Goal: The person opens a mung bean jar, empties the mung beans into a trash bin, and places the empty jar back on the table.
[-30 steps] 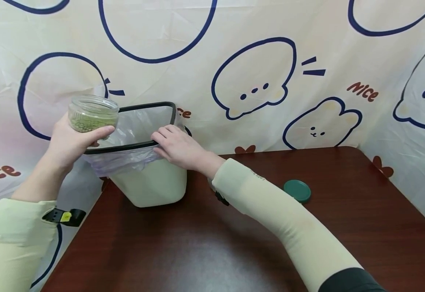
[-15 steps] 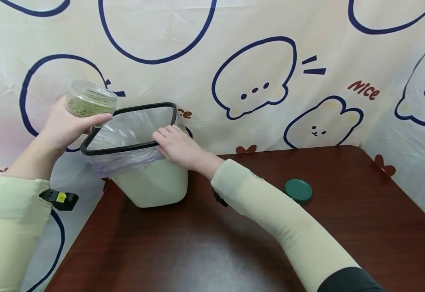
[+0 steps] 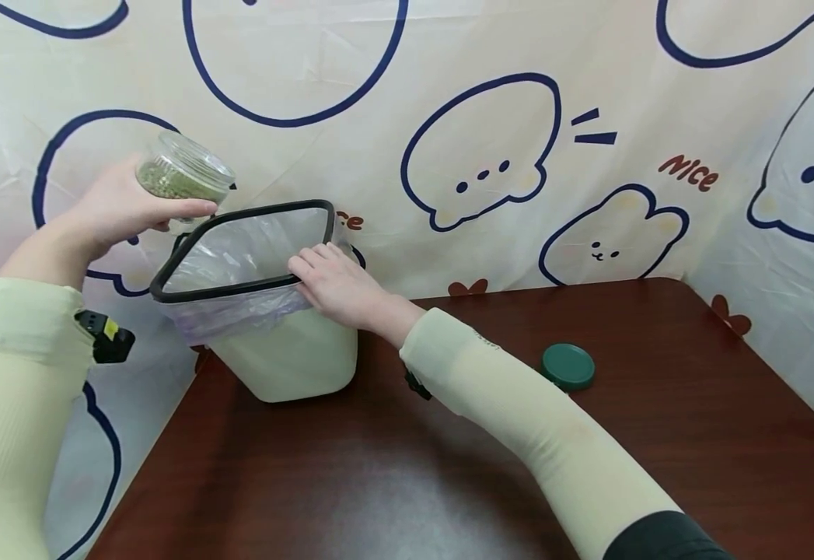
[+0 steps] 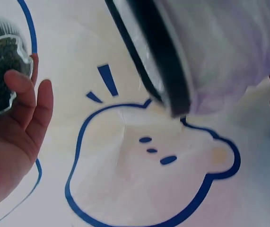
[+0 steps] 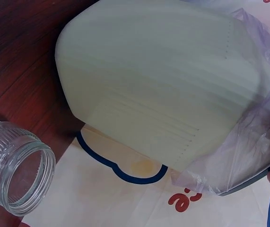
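My left hand (image 3: 113,204) holds a clear glass jar (image 3: 181,169) of small green beans, its mouth tipped right toward the waste bin. The jar hangs above the bin's left rim corner, with the thumb along its near side. In the left wrist view the fingers curl round the jar (image 4: 4,71), partly cut off by the frame. The pale green bin (image 3: 288,358) has a black rim and a translucent purplish liner (image 3: 239,315) folded over it. My right hand (image 3: 340,286) grips the bin's near right rim, fingers over the edge.
A round green lid (image 3: 568,366) lies on the dark brown table (image 3: 379,482), beyond the right forearm. A second clear glass jar (image 5: 0,151) is on the table by the bin in the right wrist view. Patterned cloth (image 3: 476,47) hangs close behind the bin.
My left hand has raised the jar and tipped it increasingly to the right, so the beans slant toward its mouth. The right hand keeps its grip on the rim.
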A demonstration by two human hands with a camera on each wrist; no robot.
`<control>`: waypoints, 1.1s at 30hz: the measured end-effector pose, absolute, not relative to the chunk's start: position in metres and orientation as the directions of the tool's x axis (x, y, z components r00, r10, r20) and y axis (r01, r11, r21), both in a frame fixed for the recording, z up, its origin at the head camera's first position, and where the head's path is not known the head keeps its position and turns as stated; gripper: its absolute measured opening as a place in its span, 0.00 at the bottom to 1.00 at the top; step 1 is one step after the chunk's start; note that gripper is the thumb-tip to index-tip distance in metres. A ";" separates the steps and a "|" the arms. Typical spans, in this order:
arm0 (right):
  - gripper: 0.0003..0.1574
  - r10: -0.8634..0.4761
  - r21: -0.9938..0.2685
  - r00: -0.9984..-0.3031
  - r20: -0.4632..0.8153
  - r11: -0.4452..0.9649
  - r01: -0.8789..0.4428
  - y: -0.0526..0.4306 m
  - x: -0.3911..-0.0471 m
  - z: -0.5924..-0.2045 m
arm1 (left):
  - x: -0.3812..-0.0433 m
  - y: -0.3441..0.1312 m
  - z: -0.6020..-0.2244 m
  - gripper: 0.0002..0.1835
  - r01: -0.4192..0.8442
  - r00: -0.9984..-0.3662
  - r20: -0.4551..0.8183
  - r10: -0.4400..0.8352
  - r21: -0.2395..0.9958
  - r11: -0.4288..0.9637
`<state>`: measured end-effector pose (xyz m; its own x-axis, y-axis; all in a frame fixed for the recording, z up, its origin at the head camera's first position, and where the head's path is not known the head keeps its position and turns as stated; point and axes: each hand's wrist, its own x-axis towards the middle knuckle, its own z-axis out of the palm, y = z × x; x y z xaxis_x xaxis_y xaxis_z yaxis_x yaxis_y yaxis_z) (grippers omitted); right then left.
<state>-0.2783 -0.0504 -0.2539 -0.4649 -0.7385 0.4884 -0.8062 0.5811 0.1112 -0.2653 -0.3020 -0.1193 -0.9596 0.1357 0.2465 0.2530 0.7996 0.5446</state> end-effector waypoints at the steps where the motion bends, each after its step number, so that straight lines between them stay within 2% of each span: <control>1: 0.08 -0.739 0.108 -0.464 0.489 0.579 -0.808 -0.051 -0.278 -0.254 | -0.267 -0.303 -0.117 0.42 0.259 -0.959 0.240 0.148 0.542 0.800; 9: 0.07 -0.737 0.117 -0.454 0.502 0.577 -0.808 -0.052 -0.277 -0.256 | -0.273 -0.311 -0.101 0.43 0.228 -0.973 0.153 0.173 0.521 0.823; 14: 0.07 -0.733 0.120 -0.457 0.504 0.583 -0.804 -0.052 -0.277 -0.256 | -0.275 -0.312 -0.097 0.43 0.200 -0.980 0.093 0.177 0.453 0.869; 33: 0.07 -0.731 0.122 -0.466 0.498 0.591 -0.797 -0.051 -0.276 -0.257 | -0.283 -0.312 -0.116 0.51 0.184 -0.982 0.014 0.189 0.323 0.928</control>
